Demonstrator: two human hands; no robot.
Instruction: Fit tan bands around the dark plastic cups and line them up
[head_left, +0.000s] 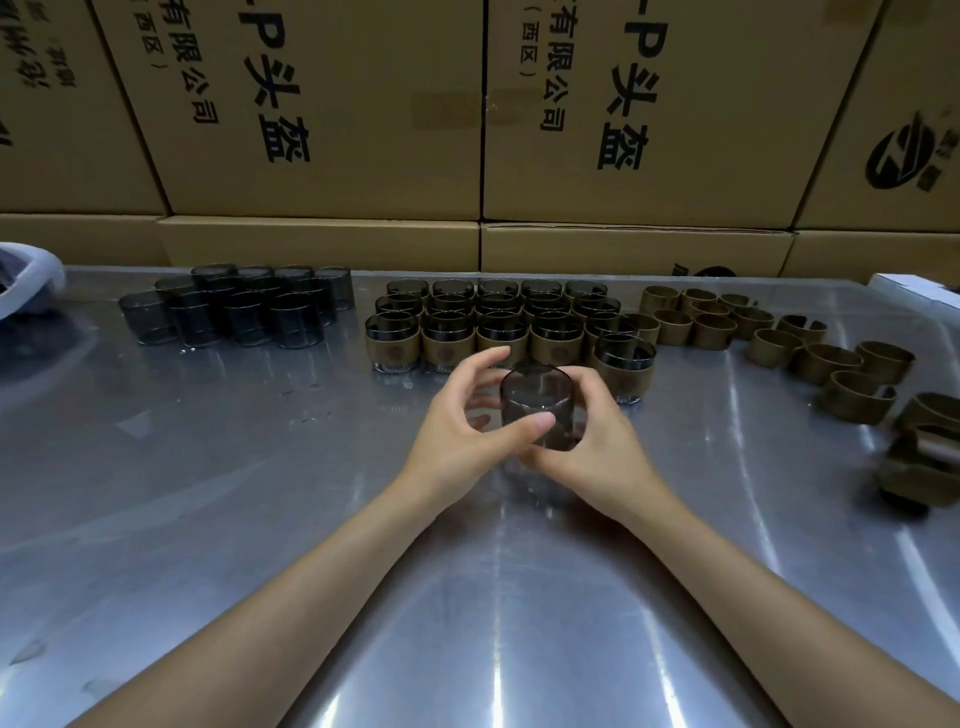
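Note:
A bare dark see-through cup (537, 402) is held above the steel table between both hands, with no band on it. My left hand (462, 426) curls round its left side, thumb across the front. My right hand (597, 441) grips its right side and bottom. Behind them stand rows of banded cups (498, 325), and one more banded cup (623, 366) stands just right of the held cup. Several bare dark cups (244, 306) are clustered at the back left. Loose tan bands (769, 332) lie scattered at the back right.
The shiny steel table (260, 493) stretches toward me. Stacked cardboard boxes (467, 130) wall off the back edge. A white bag (26, 280) sits at the far left. A dark-tan object (924, 462) lies at the right edge.

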